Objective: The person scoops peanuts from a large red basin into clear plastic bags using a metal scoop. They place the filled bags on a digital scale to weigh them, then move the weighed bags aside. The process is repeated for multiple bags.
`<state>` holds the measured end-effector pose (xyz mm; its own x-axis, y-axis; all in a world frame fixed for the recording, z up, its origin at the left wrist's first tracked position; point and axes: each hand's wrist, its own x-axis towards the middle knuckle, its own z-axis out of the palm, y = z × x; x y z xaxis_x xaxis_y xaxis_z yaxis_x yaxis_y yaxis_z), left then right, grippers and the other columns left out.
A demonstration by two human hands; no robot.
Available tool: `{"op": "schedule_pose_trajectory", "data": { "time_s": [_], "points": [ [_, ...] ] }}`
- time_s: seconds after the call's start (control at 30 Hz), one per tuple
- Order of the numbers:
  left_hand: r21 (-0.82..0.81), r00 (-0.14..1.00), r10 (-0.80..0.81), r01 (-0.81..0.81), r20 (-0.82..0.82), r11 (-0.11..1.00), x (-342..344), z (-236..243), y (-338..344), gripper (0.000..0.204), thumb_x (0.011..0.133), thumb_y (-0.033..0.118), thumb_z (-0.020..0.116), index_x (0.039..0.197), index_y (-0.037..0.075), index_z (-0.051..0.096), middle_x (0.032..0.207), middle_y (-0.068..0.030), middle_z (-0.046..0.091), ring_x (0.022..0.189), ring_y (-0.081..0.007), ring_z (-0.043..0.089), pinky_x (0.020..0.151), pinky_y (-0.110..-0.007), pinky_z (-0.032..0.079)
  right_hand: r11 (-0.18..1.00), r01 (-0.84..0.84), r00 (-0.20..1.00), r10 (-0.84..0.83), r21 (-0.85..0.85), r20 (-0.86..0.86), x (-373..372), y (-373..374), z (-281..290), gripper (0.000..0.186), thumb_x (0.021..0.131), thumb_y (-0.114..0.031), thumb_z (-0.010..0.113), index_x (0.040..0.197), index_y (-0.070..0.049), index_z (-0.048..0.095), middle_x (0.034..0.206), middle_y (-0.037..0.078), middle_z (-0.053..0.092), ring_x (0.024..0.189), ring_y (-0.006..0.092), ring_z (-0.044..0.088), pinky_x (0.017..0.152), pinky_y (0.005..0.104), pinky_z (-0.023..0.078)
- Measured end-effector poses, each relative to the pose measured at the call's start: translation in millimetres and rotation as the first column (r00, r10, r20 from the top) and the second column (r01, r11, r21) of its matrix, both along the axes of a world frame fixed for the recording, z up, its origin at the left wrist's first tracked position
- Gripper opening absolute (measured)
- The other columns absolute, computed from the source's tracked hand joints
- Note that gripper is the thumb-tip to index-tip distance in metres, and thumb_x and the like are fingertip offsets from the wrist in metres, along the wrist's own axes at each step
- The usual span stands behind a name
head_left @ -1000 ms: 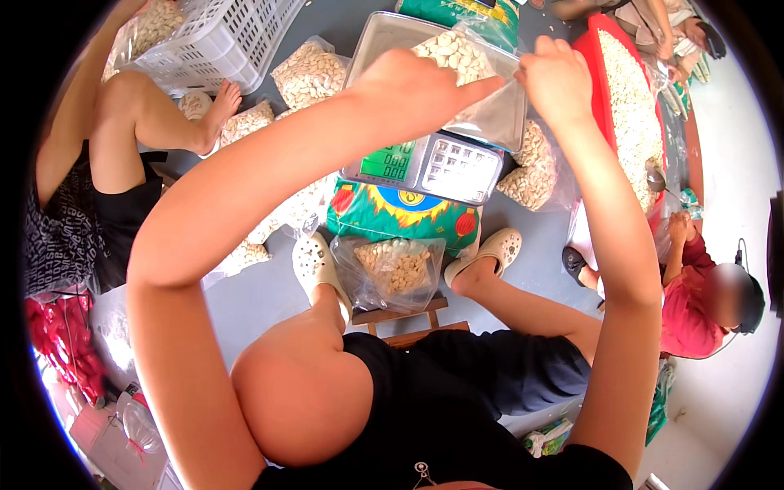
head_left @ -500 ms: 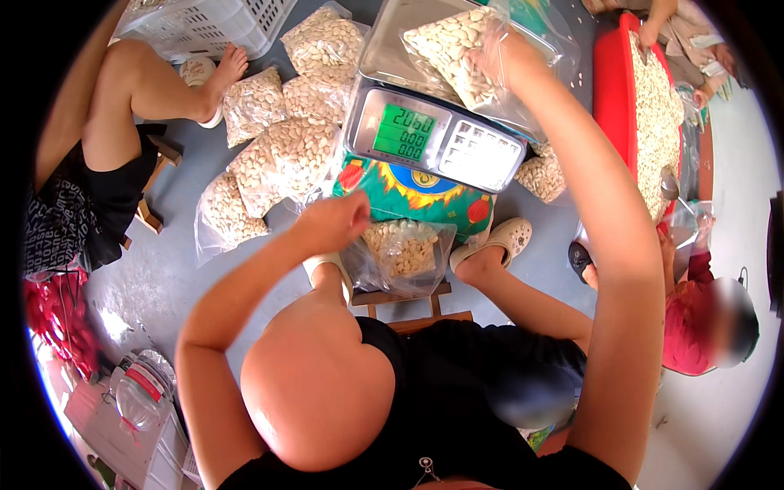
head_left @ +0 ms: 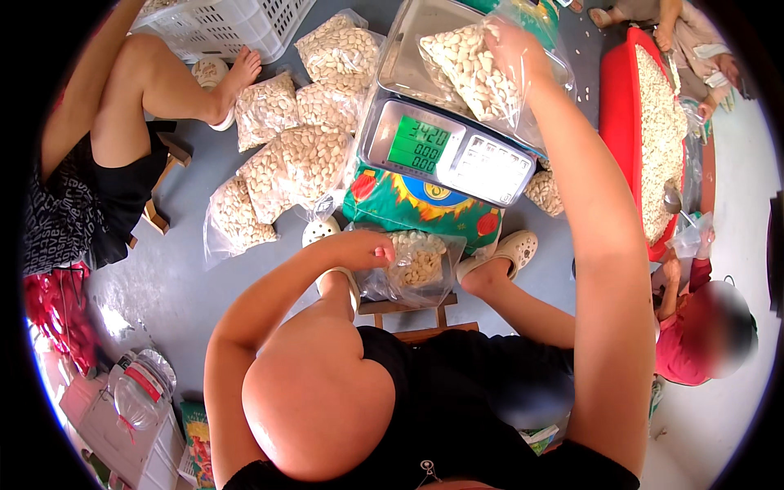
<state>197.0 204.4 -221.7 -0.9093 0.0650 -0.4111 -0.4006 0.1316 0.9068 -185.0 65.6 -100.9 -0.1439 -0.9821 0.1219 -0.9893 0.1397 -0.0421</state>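
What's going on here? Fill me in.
The person's right hand is at the top of a clear bag of pale pieces, over the scale. The left hand, curled, is beside a smaller bag below the scale. Filled bags lie on the floor to the left; a red tub of loose pieces stands to the right.

A passable gap lies between scale [head_left: 451,157] and red tub [head_left: 616,122]; filled bags [head_left: 302,163] crowd the scale's left
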Motion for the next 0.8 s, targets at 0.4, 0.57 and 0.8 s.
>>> {"op": "schedule_pose_trajectory", "data": {
  "time_s": [0.4, 0.57, 0.8],
  "points": [
    [-0.214, 0.984, -0.022, 0.060, 0.174, 0.975, 0.7, -3.2, 15.1, 0.057, 0.077, 0.059, 0.061, 0.082, 0.003, 0.066, 0.085, -0.0177, 0.066, 0.081, -0.0322, 0.063, 0.071, -0.039, 0.049, 0.948, 0.263, -0.078, -0.167, 0.181, 0.983, 30.6, 71.5, 96.7, 0.020, 0.091, -0.021, 0.061, 0.102, -0.005, 0.055, 0.079, 0.003, 0.058, 0.052, 0.0071, 0.049, 0.033, 0.0216, 0.033],
    [-0.200, 0.978, -0.011, 0.054, 0.209, 0.978, -0.3, -16.9, 28.1, 0.068, 0.075, 0.067, 0.058, 0.063, 0.001, 0.062, 0.066, -0.0166, 0.061, 0.064, -0.0314, 0.060, 0.061, -0.043, 0.045, 0.929, -0.061, -0.264, -0.369, 0.366, 0.891, 60.6, 173.0, 133.2, 0.013, 0.093, -0.020, 0.057, 0.097, -0.008, 0.058, 0.078, 0.006, 0.058, 0.063, 0.0125, 0.059, 0.047, 0.0239, 0.046],
    [-0.253, 0.956, -0.082, 0.157, 0.283, 0.955, -9.1, -2.8, 31.2, 0.070, 0.076, 0.070, 0.054, 0.065, 0.001, 0.064, 0.069, -0.0165, 0.062, 0.066, -0.0316, 0.061, 0.062, -0.043, 0.046, 0.599, -0.272, -0.033, -0.788, 0.753, 0.615, 147.8, 291.1, -0.3, 0.017, 0.090, -0.026, 0.061, 0.094, -0.011, 0.055, 0.074, -0.001, 0.054, 0.058, 0.0084, 0.052, 0.043, 0.0240, 0.042]
  ]
}}
